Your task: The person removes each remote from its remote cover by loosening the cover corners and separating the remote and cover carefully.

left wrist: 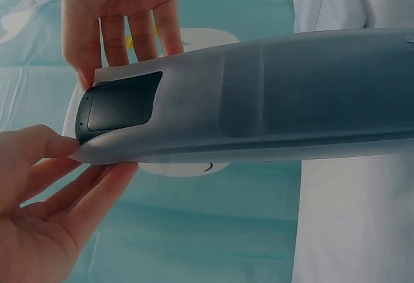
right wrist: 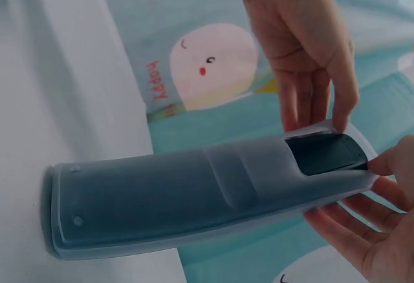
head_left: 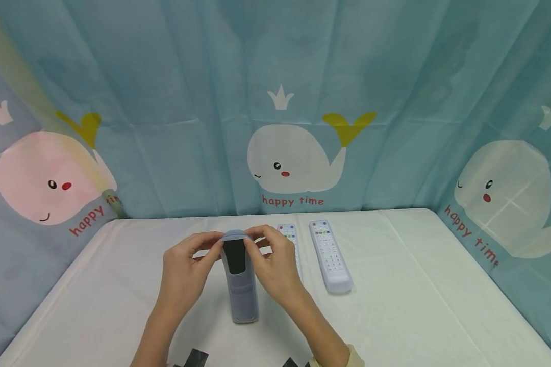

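A dark remote control (head_left: 235, 257) in a translucent silicone cover (head_left: 243, 298) is held upright over the table, back side toward me. Its lower end appears to rest on the tabletop. My left hand (head_left: 185, 272) pinches the cover's upper left edge between thumb and fingers. On the other side, my right hand (head_left: 275, 265) pinches the upper right edge. In the left wrist view, the bare dark end of the remote (left wrist: 123, 102) shows through the cover's opening, with the cover's edges spread beside it. The right wrist view shows the cover's closed lower end (right wrist: 71, 212) against the table.
A white remote in a clear cover (head_left: 331, 257) lies right of my hands, buttons up. Another white remote (head_left: 287, 232) lies beside it, partly hidden by my right hand. The white table (head_left: 395, 316) ends at a blue whale-print curtain (head_left: 202, 168) behind and at both sides.
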Motion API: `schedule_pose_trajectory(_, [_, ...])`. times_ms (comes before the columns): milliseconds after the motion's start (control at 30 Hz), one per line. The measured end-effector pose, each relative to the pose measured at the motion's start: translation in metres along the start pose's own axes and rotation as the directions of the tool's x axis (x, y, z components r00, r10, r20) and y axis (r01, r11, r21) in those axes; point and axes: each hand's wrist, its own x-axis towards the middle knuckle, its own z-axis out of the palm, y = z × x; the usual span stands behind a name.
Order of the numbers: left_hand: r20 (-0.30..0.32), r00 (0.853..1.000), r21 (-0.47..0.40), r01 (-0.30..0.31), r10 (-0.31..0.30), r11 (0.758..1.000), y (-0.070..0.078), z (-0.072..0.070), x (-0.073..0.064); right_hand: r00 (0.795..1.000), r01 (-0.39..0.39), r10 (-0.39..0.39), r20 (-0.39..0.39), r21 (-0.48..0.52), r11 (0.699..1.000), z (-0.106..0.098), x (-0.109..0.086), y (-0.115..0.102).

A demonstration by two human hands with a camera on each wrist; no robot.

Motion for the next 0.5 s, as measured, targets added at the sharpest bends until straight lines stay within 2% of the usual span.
schedule_pose_trajectory(267, [0.029,1.0,-0.026,0.0,0.001,1.0,0.0015,-0.0026,0.0008,0.999,-0.033,0.032,0.004,0.049,0.998,-0.0016,0.001,-0.0008])
schedule_pose_trajectory(500, [0.063,0.998,-0.026,0.026,-0.024,0.999,0.0029,-0.0045,0.0022,0.995,-0.09,0.083,0.062,0.13,0.987,-0.0064,0.0035,0.0008])
